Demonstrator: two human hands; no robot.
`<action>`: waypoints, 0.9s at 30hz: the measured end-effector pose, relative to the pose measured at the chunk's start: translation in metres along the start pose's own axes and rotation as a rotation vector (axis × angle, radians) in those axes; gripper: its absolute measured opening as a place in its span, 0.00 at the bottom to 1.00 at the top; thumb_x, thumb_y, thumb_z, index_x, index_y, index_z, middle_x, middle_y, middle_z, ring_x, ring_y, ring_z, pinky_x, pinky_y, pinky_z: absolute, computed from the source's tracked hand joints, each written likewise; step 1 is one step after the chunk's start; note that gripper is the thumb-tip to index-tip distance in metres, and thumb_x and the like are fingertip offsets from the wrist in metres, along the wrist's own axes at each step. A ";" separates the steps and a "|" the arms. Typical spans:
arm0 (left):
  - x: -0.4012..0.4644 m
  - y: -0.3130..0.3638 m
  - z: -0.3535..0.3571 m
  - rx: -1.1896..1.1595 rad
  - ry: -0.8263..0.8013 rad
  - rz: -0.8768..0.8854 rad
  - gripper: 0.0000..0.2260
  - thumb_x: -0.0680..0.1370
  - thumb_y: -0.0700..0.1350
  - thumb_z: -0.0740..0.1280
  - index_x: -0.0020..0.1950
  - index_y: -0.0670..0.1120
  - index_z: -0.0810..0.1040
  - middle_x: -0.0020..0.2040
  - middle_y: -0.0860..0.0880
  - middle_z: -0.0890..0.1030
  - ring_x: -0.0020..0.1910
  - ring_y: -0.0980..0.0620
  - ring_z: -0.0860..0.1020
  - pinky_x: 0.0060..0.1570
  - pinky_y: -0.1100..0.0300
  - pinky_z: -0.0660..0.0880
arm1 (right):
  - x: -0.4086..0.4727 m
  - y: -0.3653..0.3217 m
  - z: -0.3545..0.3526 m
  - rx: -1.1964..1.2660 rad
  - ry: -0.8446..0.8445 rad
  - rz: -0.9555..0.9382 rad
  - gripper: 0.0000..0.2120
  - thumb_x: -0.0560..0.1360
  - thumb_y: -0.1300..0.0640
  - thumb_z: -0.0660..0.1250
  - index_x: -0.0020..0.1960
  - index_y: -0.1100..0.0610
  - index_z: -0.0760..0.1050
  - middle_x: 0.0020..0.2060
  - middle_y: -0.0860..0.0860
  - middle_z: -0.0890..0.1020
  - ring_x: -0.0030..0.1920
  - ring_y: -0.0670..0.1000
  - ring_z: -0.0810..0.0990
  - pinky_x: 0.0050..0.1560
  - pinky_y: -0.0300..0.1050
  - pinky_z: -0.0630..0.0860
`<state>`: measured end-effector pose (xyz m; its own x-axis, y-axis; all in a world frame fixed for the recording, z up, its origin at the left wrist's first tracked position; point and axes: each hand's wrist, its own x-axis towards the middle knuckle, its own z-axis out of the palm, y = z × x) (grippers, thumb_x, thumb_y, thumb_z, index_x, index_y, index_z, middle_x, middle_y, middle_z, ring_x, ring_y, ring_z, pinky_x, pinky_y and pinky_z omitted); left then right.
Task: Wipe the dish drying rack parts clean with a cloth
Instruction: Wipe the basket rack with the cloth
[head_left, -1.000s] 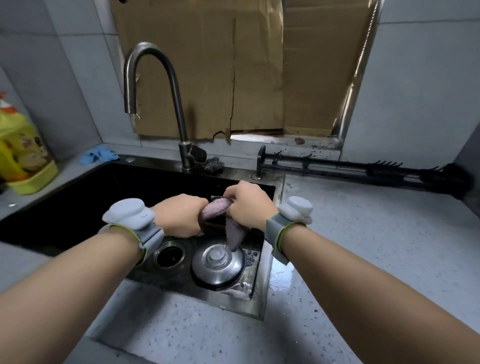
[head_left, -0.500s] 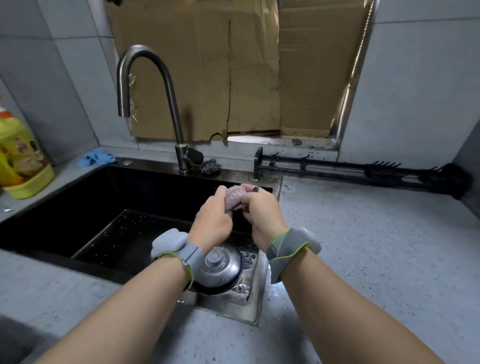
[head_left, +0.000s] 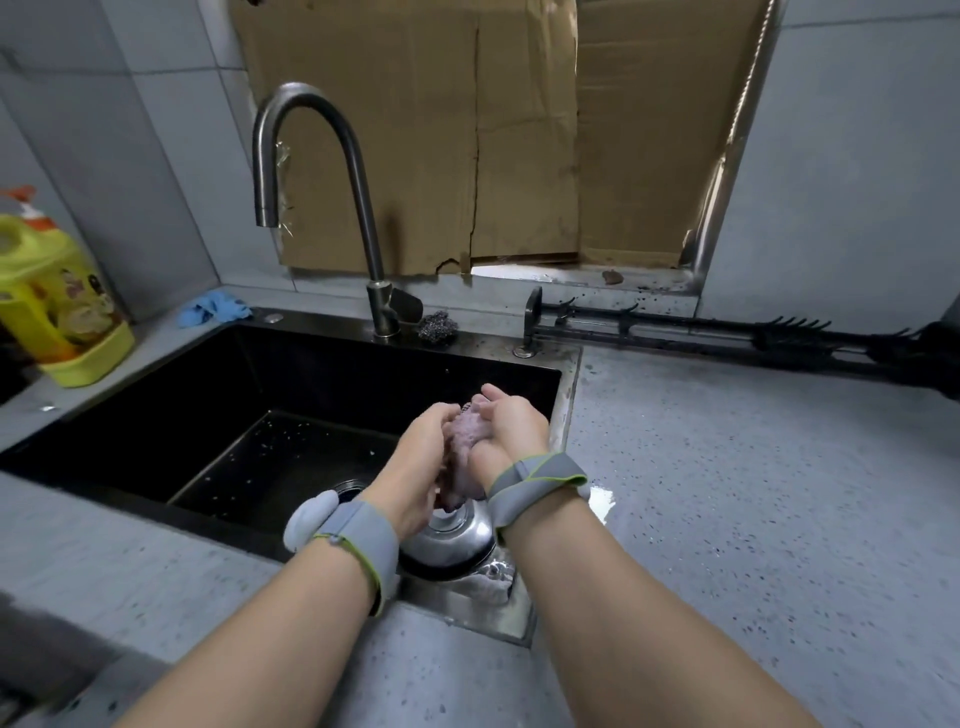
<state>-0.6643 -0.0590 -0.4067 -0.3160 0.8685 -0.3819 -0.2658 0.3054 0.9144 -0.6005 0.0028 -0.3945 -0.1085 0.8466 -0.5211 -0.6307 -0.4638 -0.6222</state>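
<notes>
A bunched grey-purple cloth is squeezed between my two hands over the right end of the black sink. My left hand grips its left side and my right hand wraps round its right side. Only a strip of cloth shows between the palms. The black dish drying rack parts lie along the back of the counter to the right, beneath the window sill, apart from both hands.
A steel lid sits in the sink below my hands. The curved faucet rises behind the sink, with a steel scourer beside its base. A yellow detergent bottle and a blue rag sit at the left. A grey speckled counter spreads right.
Both hands turned from side-by-side knuckles-up to palms facing each other, pressing the cloth into a tighter bunch. The hanging tail of cloth is gathered in. The view shifted slightly.
</notes>
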 end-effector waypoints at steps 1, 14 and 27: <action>0.001 -0.003 0.000 -0.074 -0.019 -0.024 0.17 0.79 0.58 0.63 0.39 0.48 0.81 0.37 0.44 0.81 0.36 0.46 0.79 0.43 0.53 0.71 | -0.002 0.007 0.002 0.032 -0.008 0.011 0.18 0.79 0.73 0.53 0.64 0.68 0.75 0.53 0.61 0.79 0.34 0.51 0.72 0.28 0.43 0.74; 0.032 0.004 -0.008 0.520 0.295 0.078 0.21 0.82 0.50 0.50 0.55 0.40 0.79 0.56 0.38 0.81 0.56 0.38 0.79 0.61 0.46 0.74 | -0.003 0.002 0.022 0.264 0.036 0.039 0.13 0.73 0.70 0.48 0.35 0.60 0.66 0.27 0.53 0.64 0.25 0.49 0.59 0.32 0.41 0.62; 0.035 -0.012 -0.008 0.219 0.205 -0.092 0.15 0.81 0.51 0.55 0.38 0.46 0.71 0.26 0.49 0.64 0.21 0.52 0.59 0.26 0.65 0.55 | 0.017 0.015 0.019 0.130 0.048 0.059 0.12 0.66 0.69 0.48 0.31 0.54 0.56 0.23 0.49 0.56 0.21 0.48 0.51 0.25 0.35 0.54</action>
<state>-0.6795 -0.0355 -0.4317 -0.4823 0.7435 -0.4632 -0.1066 0.4750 0.8735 -0.6269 0.0150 -0.4018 -0.1134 0.8042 -0.5834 -0.7185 -0.4719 -0.5109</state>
